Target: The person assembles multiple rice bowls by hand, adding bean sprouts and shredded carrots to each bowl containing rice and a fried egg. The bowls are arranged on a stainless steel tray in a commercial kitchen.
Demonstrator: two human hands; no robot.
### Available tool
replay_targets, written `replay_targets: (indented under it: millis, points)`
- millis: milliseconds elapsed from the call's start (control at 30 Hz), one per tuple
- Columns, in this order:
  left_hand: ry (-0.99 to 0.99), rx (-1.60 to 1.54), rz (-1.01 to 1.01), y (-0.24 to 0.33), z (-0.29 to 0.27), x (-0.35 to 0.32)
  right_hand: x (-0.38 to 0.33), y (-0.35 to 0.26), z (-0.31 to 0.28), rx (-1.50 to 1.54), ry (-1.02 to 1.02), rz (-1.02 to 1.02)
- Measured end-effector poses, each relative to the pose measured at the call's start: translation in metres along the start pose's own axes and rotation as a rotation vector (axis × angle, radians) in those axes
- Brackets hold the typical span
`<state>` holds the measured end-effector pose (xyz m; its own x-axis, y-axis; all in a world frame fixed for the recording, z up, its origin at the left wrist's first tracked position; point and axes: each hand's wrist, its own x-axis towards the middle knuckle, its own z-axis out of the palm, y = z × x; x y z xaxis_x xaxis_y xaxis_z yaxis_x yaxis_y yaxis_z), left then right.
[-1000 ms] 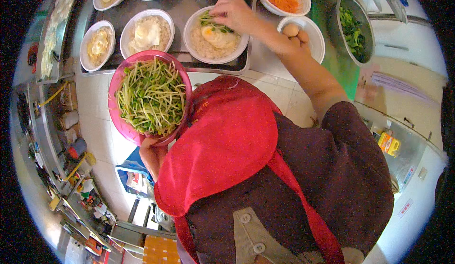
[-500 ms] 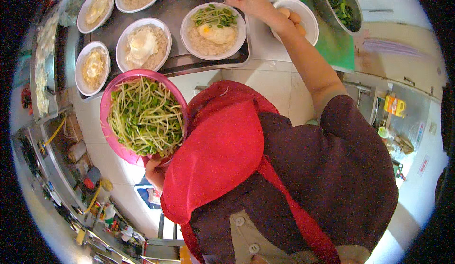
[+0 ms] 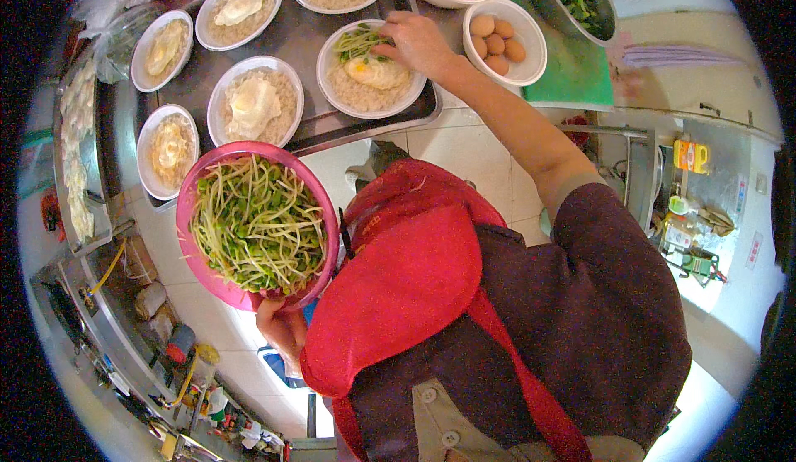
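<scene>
A round pink plastic basin (image 3: 206, 283) holds heaped green sprouts (image 3: 257, 226); a rounded white bowl (image 3: 369, 114), rice (image 3: 355, 94), fried egg (image 3: 373, 73) and sprouts.

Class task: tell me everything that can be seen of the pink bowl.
The pink bowl is round, smooth and plastic-looking, its open top facing the camera. Pale-stemmed green sprouts fill it, hiding its bottom. The left hand holds it by the near side, at the person's left, beside the red cloth; its underside is hidden.

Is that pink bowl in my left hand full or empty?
Full, or nearly: pale-stemmed green sprouts spread across almost the whole opening of the pink bowl, hiding its bottom; your left hand holds it.
</scene>
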<state>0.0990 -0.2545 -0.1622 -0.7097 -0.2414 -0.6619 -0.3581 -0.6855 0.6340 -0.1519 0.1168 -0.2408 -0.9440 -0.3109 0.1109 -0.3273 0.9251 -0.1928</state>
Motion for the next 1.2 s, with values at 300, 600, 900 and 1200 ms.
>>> replay_targets:
  millis: [300,600,900,1200]
  points:
    - [0.095,0.015,0.027,-0.007,0.019,-0.017,0.0,-0.014,0.017,0.076,0.067,-0.412]
    - [-0.061,-0.028,0.089,-0.013,0.008,-0.008,-0.022,-0.059,0.013,0.133,0.082,-0.107]
    - [-0.157,-0.111,-0.043,0.017,0.018,-0.029,0.05,-0.031,-0.054,0.176,0.304,-0.034]
    - [-0.101,-0.072,0.059,0.017,-0.002,-0.024,0.124,-0.037,-0.014,-0.015,0.103,0.036]
